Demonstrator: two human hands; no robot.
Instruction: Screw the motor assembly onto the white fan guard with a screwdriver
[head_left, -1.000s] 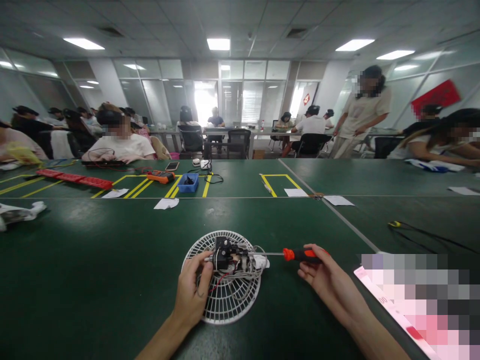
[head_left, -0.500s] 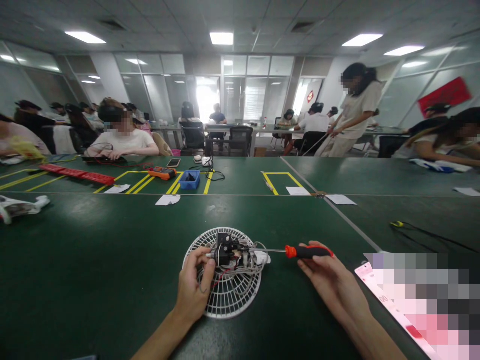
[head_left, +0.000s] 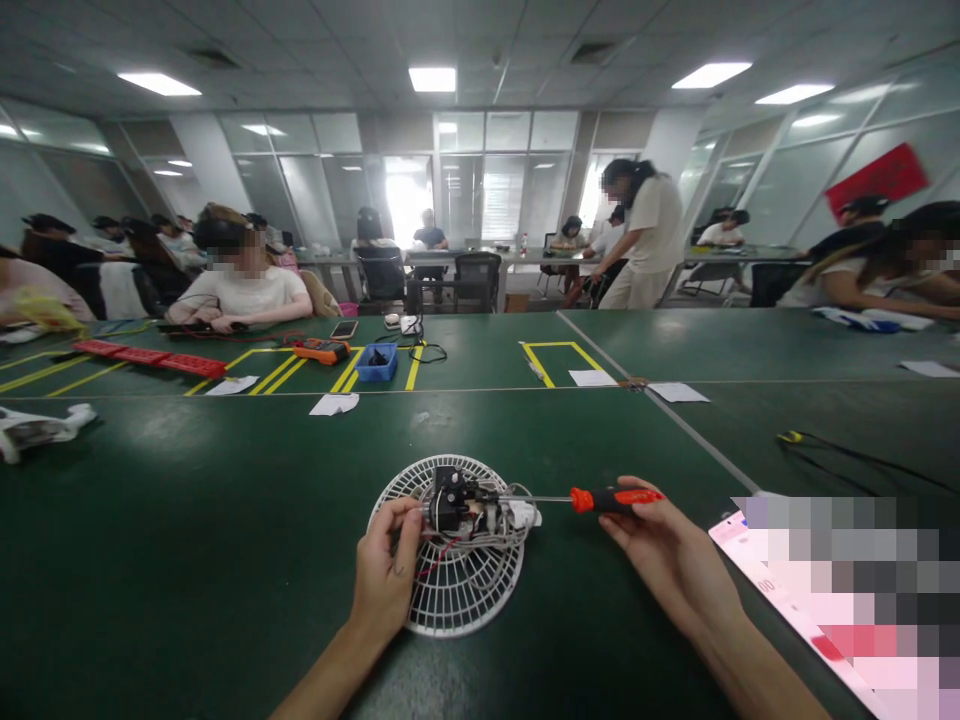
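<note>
Screwdriver (head_left: 616, 499): gripped in our right hand (head_left: 671, 550), shaft running left to the motor (head_left: 450, 505).
Motor: over the grille (head_left: 450, 632), nearer our left hand (head_left: 382, 575), which pinches its left end.

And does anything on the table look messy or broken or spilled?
I see nothing spilled or plainly broken. The messiest spot is the loose, looping grey wires by the black mechanism, over the white round grille. One paper near the blue bin has uneven edges, maybe torn.
</note>
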